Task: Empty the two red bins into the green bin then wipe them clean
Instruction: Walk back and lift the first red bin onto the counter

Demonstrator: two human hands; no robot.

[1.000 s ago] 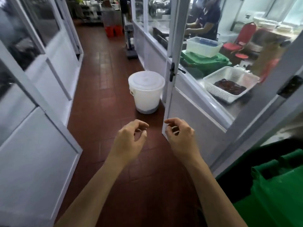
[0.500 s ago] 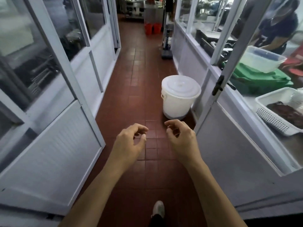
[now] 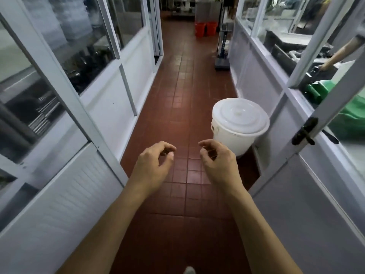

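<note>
Two red bins (image 3: 206, 29) stand side by side on the tiled floor at the far end of the corridor, far from both hands. My left hand (image 3: 153, 165) and my right hand (image 3: 218, 162) hang in front of me over the floor, fingers loosely curled, holding nothing. A green bin (image 3: 351, 117) shows behind the glass partition on the right, partly hidden by the window frame.
A white lidded bucket (image 3: 238, 123) stands on the floor just ahead on the right. A platform scale (image 3: 222, 56) sits further along the right wall. White glazed partitions line both sides, leaving a narrow red-tiled passage. Another person's arm (image 3: 343, 50) works behind the right window.
The view has swung left and forward along the corridor; the red bins are nearer the centre and larger. The nearby green bin has left the view. Both hands stay empty.
</note>
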